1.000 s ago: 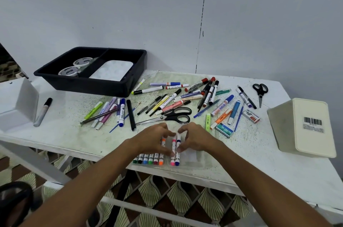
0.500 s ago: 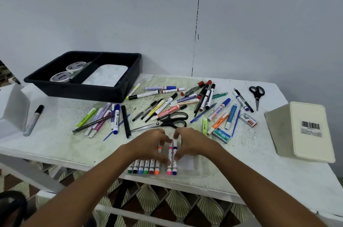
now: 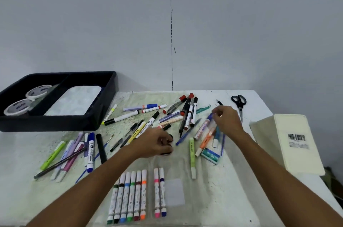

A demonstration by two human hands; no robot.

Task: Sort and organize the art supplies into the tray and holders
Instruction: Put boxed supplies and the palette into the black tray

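Nearest: clear pouch of felt pens (image 3: 133,195) flat at table (image 3: 232,199) front edge. Left hand (image 3: 156,142) curls round black scissors handles (image 3: 168,138) mid-table. Right hand (image 3: 225,121) pinches the blue-capped marker (image 3: 204,127) in the loose pile. Far left: black tray (image 3: 109,93) holding two tape rolls (image 3: 27,99).

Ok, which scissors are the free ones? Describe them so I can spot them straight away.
Start at the cream box lying on its side at the table's right end. Just beyond its far left corner, near the wall, lie small black-handled scissors, blades pointing toward the person. They lie alone, clear of the marker pile, and neither hand touches them.
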